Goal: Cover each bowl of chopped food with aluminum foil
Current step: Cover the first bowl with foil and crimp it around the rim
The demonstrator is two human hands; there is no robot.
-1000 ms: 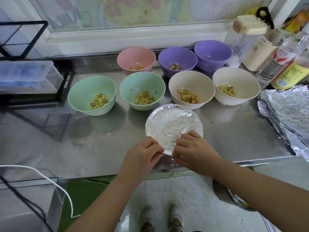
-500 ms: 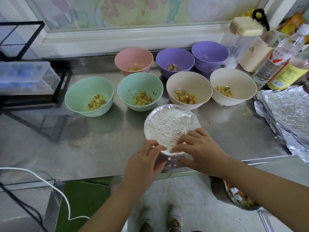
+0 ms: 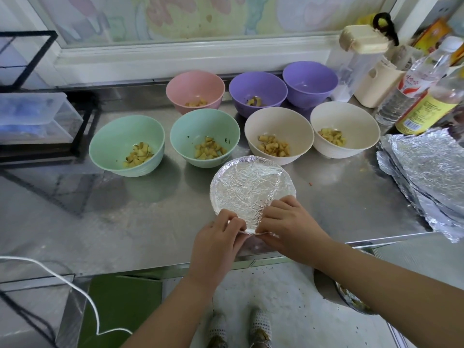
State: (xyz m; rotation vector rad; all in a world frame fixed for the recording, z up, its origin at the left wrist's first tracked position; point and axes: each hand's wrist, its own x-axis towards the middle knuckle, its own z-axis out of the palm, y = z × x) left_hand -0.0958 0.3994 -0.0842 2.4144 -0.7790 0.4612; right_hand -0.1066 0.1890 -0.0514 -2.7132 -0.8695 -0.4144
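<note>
One foil-covered bowl (image 3: pixel 247 188), rim pinched by left hand (image 3: pixel 218 243) and right hand (image 3: pixel 290 228), on steel counter (image 3: pixel 120 222) (window (image 3: pixel 200 16) behind).

The flat stainless-steel counter (image 3: pixel 113 222) carries two mint-green plastic bowls (image 3: pixel 118 136), two cream bowls (image 3: pixel 278 121), one pink bowl (image 3: pixel 194 84), two purple bowls (image 3: pixel 257 86) (rear row), one round foil-covered bowl (image 3: pixel 248 187) and stacked crinkled foil sheets (image 3: pixel 424 172).

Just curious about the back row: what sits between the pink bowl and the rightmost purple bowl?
A second purple bowl holding a few chopped pieces, shown in the head view.
</note>
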